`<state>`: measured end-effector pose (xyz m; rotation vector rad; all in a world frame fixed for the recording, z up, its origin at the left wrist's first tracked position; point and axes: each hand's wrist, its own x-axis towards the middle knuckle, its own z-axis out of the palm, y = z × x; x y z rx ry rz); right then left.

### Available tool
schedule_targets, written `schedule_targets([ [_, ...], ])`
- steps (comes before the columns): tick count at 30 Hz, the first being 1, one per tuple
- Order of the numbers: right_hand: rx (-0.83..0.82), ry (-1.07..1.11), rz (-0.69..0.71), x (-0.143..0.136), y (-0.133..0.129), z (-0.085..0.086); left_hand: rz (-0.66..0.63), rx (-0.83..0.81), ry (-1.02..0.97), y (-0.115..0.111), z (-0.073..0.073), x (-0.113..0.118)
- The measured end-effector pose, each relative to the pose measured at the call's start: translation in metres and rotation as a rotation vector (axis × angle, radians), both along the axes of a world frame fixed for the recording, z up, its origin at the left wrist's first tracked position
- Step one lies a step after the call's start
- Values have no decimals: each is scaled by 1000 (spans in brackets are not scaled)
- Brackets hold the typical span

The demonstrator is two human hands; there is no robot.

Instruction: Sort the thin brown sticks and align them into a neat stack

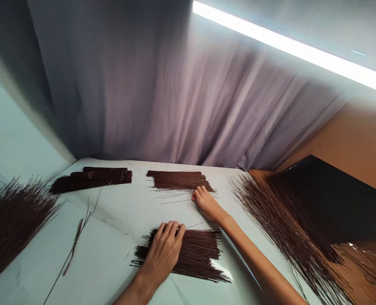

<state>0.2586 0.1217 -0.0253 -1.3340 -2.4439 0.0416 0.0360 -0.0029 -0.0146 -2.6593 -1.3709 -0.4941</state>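
Thin dark brown sticks lie in a near pile (200,254) on the white marbled table (111,237). My left hand (169,243) rests on the left part of this pile, its fingers bent over the sticks. Farther back lies a second, flatter pile (178,180) with a few loose sticks along its front edge. My right hand (203,201) is at the front right of that far pile, fingers curled together at the end of a single thin stick (175,201). Whether the fingertips grip that stick is hard to make out.
Bundled dark sticks (95,178) lie at the back left. Large loose bunches spread at the far left (16,224) and along the right side (289,228). A tied thin bunch (76,241) lies left of centre. A black panel (334,203) is at the right.
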Motion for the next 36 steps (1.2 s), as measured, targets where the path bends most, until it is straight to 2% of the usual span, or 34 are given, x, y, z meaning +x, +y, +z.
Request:
schedule_targets([
  [8, -63, 63, 77, 12, -3, 14, 22, 69, 27, 13, -3, 5],
  [14, -67, 50, 48, 5, -10, 7, -31, 22, 4, 5, 3, 13],
  [17, -78, 58, 33, 4, -12, 6, -40, -6, 20, 1, 0, 21],
  [21, -114, 139, 7, 19, -21, 23, 19, 77, 65, -3, -12, 24],
  [24, -125, 242, -49, 30, -45, 44, 29, 102, 47, -3, -15, 23],
  [26, -113, 309, -98, 30, -70, 54, 2, 57, 4, -1, -11, 21],
  [28, -113, 417, -151, 22, -101, 55, -25, -4, -85, 1, -1, 17],
  [32, -123, 687, -249, -10, -153, 35, -77, -140, -335, 1, 26, 9],
  [36, -93, 820, -393, -36, -171, 15, -52, -329, -653, -6, 46, 8],
])
